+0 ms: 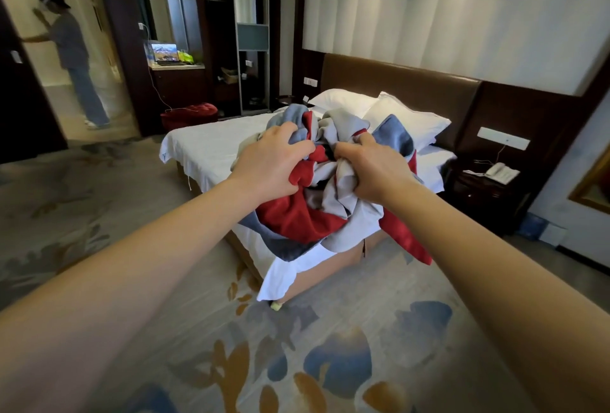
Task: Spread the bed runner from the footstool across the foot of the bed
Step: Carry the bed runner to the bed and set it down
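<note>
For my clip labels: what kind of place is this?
Most likely a hotel room: a white-sheeted bed with a padded headboard, a corded telephone on the nightstand, and patterned carpet.

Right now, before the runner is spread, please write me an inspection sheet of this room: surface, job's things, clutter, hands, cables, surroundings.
Surface: bed, white sheet, flat; white pillows at its head.
Job's things: bed runner, red, blue and grey, bunched above the bed's near corner; red footstool beyond the bed, left.
Clutter: laptop on the far desk.
Hands: left hand and right hand both grip the runner.
Cables: white cable hangs down beside the desk; a wire leads to the telephone, right.
Surroundings: patterned carpet; another person at the doorway, left.
</note>
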